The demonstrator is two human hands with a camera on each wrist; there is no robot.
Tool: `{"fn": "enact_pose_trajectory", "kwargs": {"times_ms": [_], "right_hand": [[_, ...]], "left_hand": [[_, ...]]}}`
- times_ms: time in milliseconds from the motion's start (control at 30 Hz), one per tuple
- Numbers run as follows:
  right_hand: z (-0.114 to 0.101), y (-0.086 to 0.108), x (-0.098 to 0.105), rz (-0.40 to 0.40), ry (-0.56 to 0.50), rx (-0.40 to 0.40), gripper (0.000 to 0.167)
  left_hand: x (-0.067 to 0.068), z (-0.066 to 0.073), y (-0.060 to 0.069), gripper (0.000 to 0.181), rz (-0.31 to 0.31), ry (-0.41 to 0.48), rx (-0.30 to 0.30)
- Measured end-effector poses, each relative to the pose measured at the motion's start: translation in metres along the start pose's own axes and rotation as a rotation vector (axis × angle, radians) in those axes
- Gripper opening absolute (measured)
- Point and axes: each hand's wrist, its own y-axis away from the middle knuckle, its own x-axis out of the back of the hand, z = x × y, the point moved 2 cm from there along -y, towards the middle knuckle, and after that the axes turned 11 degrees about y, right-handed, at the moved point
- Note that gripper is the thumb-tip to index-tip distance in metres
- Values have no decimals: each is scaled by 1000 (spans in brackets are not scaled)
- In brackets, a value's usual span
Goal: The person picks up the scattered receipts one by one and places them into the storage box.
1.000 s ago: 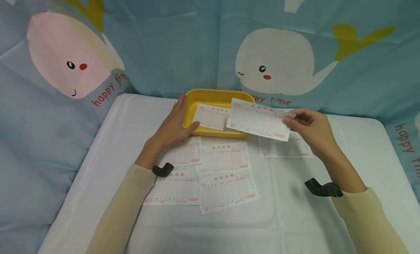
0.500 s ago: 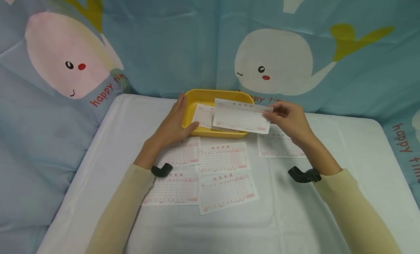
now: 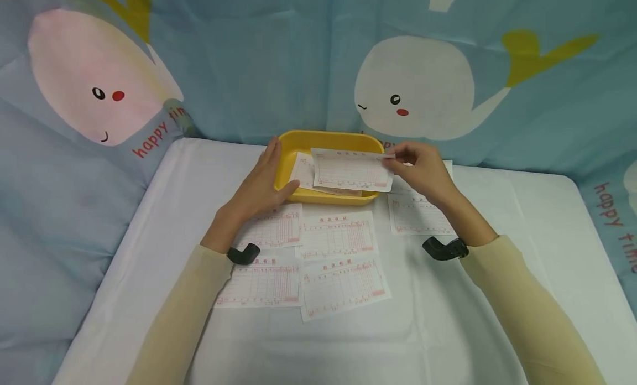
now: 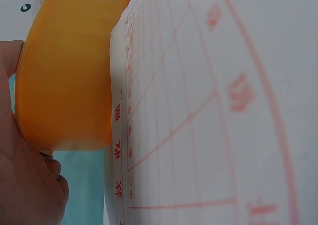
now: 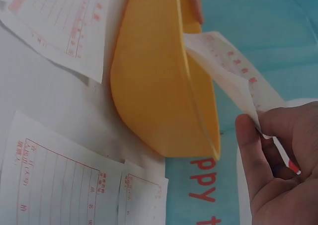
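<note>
A yellow tray [image 3: 328,197] stands at the back of the table with a printed slip [image 3: 304,172] lying inside. My left hand [image 3: 259,183] rests against the tray's left end, fingers along its outside and thumb at the front rim; the left wrist view shows the palm side [image 4: 30,180] beside the tray. My right hand [image 3: 423,172] pinches another slip [image 3: 352,170] by its right edge, tilted over the tray's opening. In the right wrist view, thumb and finger grip that slip [image 5: 228,76], which bends above the rim.
Several printed slips lie on the white table, among them one at front left [image 3: 264,285], one at front centre [image 3: 343,288] and one right of the tray [image 3: 420,214]. A blue curtain [image 3: 259,64] with whale pictures hangs behind.
My right hand has moved left with its slip, from beside the tray to over it. More of a slip behind the right hand now shows. The left hand keeps its place on the tray.
</note>
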Motion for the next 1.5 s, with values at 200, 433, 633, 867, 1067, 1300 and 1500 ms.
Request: {"fn": "enact_pose_trajectory", "kwargs": {"times_ms": [200,433,633,867,1067,1300,1500], "right_hand": [[-8,-13,-11,34,110,126,12],[-23,-22,-24,58,221,191,9],[-30,-28,-30,57,256,146,14],[-33,-35,-32,44,260,84,28],[-34,-40,-33,57,233,76,39],[-31,-34,-28,58,263,136,58],[-27,-25,-27,9,271,188,56]], "left_hand": [[4,0,-1,102,-1,-4,6],[7,1,2,102,-8,-27,17],[8,1,2,104,-10,-21,12],[7,-2,2,105,-8,-21,10],[7,-3,2,105,-4,-12,3],[2,1,0,106,-22,-10,-1],[2,2,0,106,-12,-7,12]]}}
